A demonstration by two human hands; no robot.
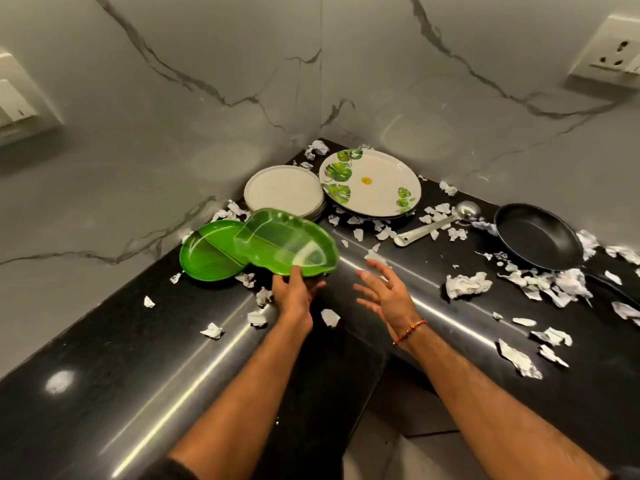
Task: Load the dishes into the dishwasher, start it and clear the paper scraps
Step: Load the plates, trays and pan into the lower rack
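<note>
The black bench [104, 341] sits in a marble corner, with paper scraps [467, 285] all over it. A green plate [287, 242] is tipped up off the bench; the left hand [294, 292] pinches its near edge. The right hand [384, 292], fingers spread, waits just right of the plate.

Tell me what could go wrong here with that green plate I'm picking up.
The left hand holds the green plate by one edge only, tilted, so it may slip; the right hand is open beside it. Swinging it could knock the white plates just behind. Paper scraps could get swept off the counter.
</note>
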